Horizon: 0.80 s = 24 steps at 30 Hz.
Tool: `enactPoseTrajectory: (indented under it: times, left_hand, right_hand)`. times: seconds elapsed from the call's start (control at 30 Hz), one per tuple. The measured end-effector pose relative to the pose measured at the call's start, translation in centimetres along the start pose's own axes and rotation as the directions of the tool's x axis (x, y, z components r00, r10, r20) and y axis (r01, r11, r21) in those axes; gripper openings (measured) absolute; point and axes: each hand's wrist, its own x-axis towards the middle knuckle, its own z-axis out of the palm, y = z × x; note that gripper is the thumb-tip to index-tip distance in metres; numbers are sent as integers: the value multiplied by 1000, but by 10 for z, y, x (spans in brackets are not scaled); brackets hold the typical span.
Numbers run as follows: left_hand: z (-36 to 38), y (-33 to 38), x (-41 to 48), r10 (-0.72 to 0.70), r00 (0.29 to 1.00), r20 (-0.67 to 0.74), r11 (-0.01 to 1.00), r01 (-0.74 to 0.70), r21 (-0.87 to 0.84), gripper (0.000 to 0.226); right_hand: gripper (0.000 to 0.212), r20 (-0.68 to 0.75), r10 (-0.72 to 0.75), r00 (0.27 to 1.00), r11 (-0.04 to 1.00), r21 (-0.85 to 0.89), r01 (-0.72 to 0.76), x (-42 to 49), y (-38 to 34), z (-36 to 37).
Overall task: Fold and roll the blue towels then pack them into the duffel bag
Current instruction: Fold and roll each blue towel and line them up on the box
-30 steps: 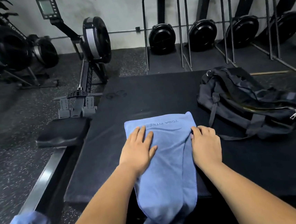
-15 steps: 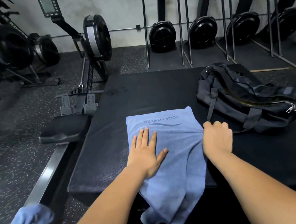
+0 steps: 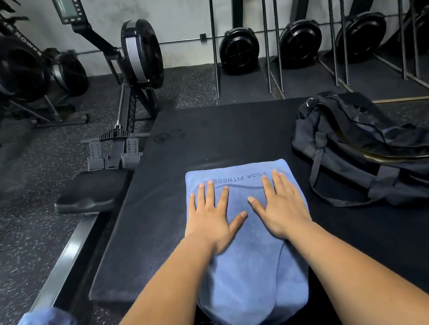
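A rowing machine (image 3: 141,54) stands left of the black mat (image 3: 218,135).

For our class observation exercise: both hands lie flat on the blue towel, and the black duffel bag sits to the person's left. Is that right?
One slip: the head view shows the duffel bag on the person's right. The left hand and right hand do lie flat on the blue towel.
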Motion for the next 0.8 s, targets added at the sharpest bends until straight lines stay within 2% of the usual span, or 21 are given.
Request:
enactPoseTrajectory:
  times: [0.13, 0.2, 0.27, 0.37, 0.43, 0.57, 0.67, 0.73, 0.8]
  left_hand:
    - [-6, -15, 21, 97, 995, 3, 995, -97, 7, 93]
    - [-5, -16, 23, 121, 992, -23, 993, -121, 14, 91]
    - [-7, -15, 22, 146, 982, -118, 989, -143, 30, 86]
    - [-8, -10, 15, 283, 911, -300, 951, -227, 208, 53]
    - [-11, -7, 7, 302, 888, -346, 944, -228, 238, 42]
    - [-14, -8, -19, 188, 963, -192, 981, -176, 77, 60]
    - [-13, -13, -50, 225, 968, -111, 974, -226, 5, 80]
    - [-11, -15, -80, 276, 949, -151, 961, -276, 22, 82]
    - [-6, -24, -105, 325, 940, -106, 944, -316, 89, 82]
  right_hand:
    - [92, -12, -66, 998, 998, -4, 66, 16, 15, -7]
    - [84, -90, -87, 992, 996, 15, 89, 15, 19, -4]
    - [69, -253, -114, 961, 993, -11, 115, 12, 21, -1]
    - [52, -369, -269, 889, 958, -201, 206, 5, 16, -1]
    - [57, -320, -269, 909, 954, -217, 206, -6, 9, -3]
    - [69, -134, -200, 971, 980, -27, 198, -39, 14, -6]
    - [84, -139, -275, 951, 961, -80, 266, -71, 23, -4]
    - [90, -102, -346, 933, 935, -119, 334, -99, 30, -3]
    - [96, -32, -387, 921, 905, -202, 374, -116, 40, -2]
